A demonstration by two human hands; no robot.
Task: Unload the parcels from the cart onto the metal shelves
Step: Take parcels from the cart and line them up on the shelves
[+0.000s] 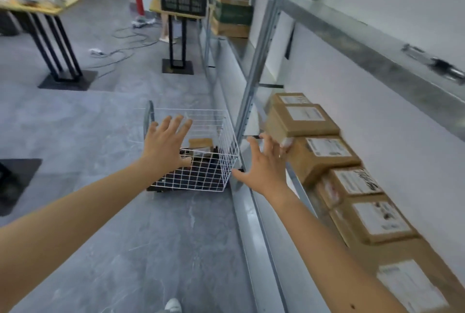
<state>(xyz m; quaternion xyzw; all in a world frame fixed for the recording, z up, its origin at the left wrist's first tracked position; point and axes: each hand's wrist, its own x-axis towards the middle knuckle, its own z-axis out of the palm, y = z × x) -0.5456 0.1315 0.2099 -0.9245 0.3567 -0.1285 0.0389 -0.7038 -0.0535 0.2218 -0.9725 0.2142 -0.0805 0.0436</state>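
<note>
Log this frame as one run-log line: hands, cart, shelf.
left hand: open, empty, over cart | right hand: open, by shelf parcels | cart: one brown parcel visible

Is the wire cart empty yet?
Not empty: one brown parcel shows inside the white wire cart; both hands are open.

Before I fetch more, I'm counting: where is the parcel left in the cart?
In the head view, centre: the parcel lies inside the cart, beyond the left hand.

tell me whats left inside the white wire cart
One brown parcel shows inside the white wire cart, with dark shapes beside it. The left hand covers part of the cart's floor, so more may be hidden.
</note>
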